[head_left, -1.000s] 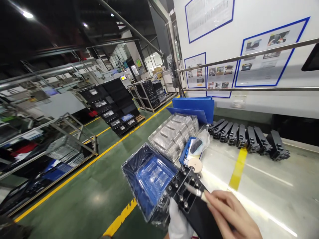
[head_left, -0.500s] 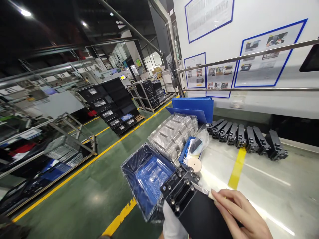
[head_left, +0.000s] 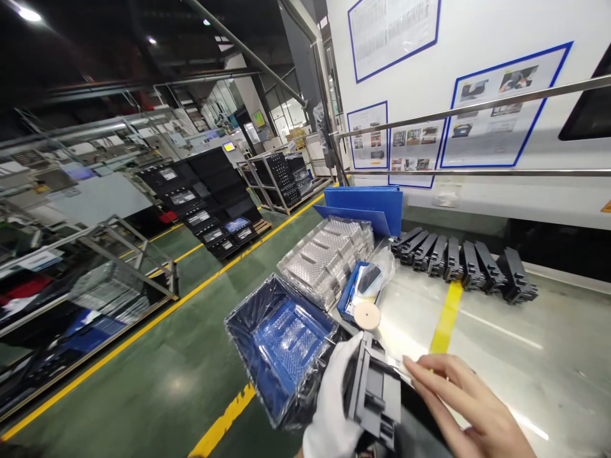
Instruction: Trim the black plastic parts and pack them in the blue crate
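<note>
My left hand, in a white glove, is closed around a black plastic part low in the view. The part's ribbed, slotted end faces up; its far end runs out of the picture. My bare right hand pinches a small knife with a pale handle between thumb and fingers. The knife's thin blade lies at the upper edge of the part; whether it touches is hard to make out. Beyond them, several similar black parts lie in a row on the shiny table.
Left of the part stands a blue bin lined with clear plastic. Behind are stacked clear trays, a small blue box, a beige disc and blue sheets. A metal rail crosses the wall.
My left hand has turned the black part, so its slotted side now shows instead of the face with round metal inserts. The gloved fingers have come up around it; my right hand keeps the knife.
</note>
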`<act>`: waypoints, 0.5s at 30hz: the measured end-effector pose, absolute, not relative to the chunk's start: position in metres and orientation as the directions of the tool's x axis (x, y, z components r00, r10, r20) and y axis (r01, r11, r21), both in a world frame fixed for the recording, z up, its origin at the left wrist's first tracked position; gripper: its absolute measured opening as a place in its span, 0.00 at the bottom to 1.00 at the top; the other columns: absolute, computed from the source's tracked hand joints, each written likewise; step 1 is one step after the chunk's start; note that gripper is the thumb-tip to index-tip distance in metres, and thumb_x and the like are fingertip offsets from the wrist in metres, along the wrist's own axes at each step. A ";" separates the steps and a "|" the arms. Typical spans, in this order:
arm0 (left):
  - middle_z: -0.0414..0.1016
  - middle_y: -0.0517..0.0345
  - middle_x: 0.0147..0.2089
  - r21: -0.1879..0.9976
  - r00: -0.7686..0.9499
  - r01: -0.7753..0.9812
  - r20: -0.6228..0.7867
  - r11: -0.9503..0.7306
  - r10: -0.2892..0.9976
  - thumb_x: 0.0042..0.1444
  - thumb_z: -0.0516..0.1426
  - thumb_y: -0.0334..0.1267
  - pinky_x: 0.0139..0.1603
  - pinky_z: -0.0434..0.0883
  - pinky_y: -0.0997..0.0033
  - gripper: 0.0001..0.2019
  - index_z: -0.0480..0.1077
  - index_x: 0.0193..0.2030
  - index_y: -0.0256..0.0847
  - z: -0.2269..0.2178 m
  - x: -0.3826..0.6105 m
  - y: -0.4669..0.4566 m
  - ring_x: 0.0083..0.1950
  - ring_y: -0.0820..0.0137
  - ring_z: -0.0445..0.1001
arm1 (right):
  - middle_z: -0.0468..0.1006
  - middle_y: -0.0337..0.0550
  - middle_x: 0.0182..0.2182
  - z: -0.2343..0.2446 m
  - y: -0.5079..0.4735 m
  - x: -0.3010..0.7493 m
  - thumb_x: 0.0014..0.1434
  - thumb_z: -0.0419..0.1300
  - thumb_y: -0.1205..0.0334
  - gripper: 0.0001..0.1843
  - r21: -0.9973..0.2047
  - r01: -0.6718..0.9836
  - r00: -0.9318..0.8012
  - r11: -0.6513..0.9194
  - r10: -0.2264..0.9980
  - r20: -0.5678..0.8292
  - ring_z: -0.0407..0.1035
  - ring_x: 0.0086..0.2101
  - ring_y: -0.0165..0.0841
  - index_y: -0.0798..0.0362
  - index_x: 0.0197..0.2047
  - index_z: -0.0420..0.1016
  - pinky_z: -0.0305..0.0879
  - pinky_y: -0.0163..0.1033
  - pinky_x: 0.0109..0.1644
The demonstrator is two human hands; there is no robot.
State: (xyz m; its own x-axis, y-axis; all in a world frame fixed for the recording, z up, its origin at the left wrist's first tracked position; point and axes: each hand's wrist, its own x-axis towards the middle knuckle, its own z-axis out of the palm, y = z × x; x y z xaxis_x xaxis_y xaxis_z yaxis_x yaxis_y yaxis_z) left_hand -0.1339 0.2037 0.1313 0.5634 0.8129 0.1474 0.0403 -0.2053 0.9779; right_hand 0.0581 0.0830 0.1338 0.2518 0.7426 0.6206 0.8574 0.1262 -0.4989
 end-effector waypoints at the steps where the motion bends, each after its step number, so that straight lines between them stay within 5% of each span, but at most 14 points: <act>1: 0.68 0.50 0.69 0.960 0.536 0.107 0.164 -0.259 0.828 0.55 0.62 0.56 0.74 0.61 0.50 0.33 0.68 0.66 0.48 0.124 -0.135 0.203 0.70 0.48 0.65 | 0.74 0.47 0.45 0.134 0.082 0.058 0.67 0.57 0.64 0.19 -0.484 0.869 0.251 0.104 0.750 0.612 0.75 0.44 0.30 0.46 0.61 0.70 0.75 0.28 0.43; 5: 0.64 0.59 0.72 0.903 0.464 0.312 0.128 -0.297 0.877 0.60 0.59 0.50 0.75 0.59 0.49 0.28 0.66 0.68 0.56 0.112 -0.149 0.192 0.72 0.47 0.61 | 0.74 0.47 0.45 0.132 0.078 0.063 0.68 0.57 0.63 0.18 -0.464 0.885 0.283 0.048 0.735 0.616 0.75 0.44 0.30 0.44 0.59 0.72 0.76 0.28 0.43; 10: 0.57 0.66 0.75 0.905 0.584 0.258 0.133 -0.338 0.801 0.60 0.60 0.47 0.76 0.58 0.49 0.30 0.63 0.69 0.58 0.119 -0.162 0.202 0.75 0.47 0.54 | 0.77 0.45 0.45 0.129 0.078 0.074 0.66 0.59 0.61 0.16 -0.578 0.813 0.349 0.068 0.738 0.577 0.76 0.43 0.31 0.44 0.56 0.76 0.75 0.28 0.43; 12: 0.61 0.64 0.73 0.926 0.658 0.191 0.126 -0.326 0.742 0.60 0.59 0.48 0.73 0.62 0.48 0.28 0.66 0.68 0.57 0.122 -0.157 0.216 0.73 0.47 0.58 | 0.79 0.43 0.38 0.131 0.081 0.077 0.67 0.58 0.54 0.12 -0.770 0.637 0.447 0.038 0.796 0.409 0.76 0.35 0.30 0.46 0.49 0.80 0.74 0.29 0.38; 15: 0.70 0.56 0.67 0.970 0.824 0.065 0.081 -0.235 0.560 0.61 0.58 0.50 0.69 0.67 0.48 0.23 0.73 0.62 0.52 0.126 -0.139 0.234 0.67 0.47 0.68 | 0.69 0.36 0.21 0.139 0.087 0.075 0.68 0.52 0.42 0.25 -0.965 0.242 0.431 -0.101 0.902 0.014 0.64 0.22 0.27 0.50 0.28 0.73 0.66 0.30 0.28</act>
State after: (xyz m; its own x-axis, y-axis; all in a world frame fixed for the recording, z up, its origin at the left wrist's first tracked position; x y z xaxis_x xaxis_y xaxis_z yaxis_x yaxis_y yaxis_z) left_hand -0.1392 0.2342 0.1255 0.8243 0.5603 0.0811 0.0646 -0.2353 0.9698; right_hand 0.0747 0.0871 0.1387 0.4313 0.9021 0.0141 0.2423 -0.1008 -0.9649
